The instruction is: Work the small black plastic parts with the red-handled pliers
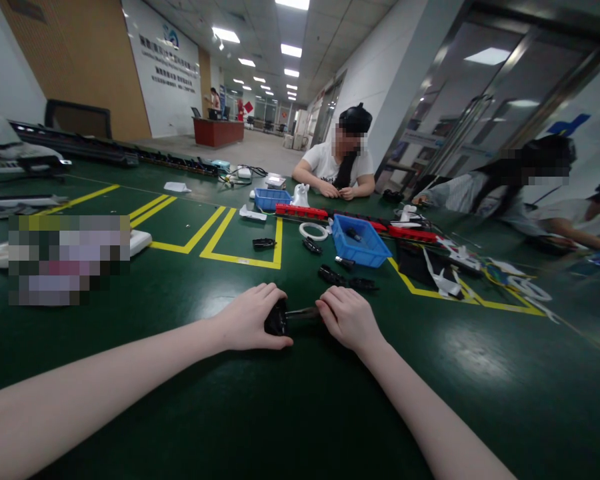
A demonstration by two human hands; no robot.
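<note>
A broad green table (300, 413) is filling the foreground, with yellow tape (279, 245) marking off areas, probably for sorting. Across it, a person (323, 163) in a white shirt is sitting. A blue bin (364, 257) is standing beyond the hands, perhaps for gathering loose parts. Near the table's front, the left hand (254, 317) is curling around a black part (278, 320), seemingly bracing it. The right hand (349, 318) is pinching a thin, shiny strip (303, 313) that is reaching toward the part; whether they are joining is unclear.
</note>
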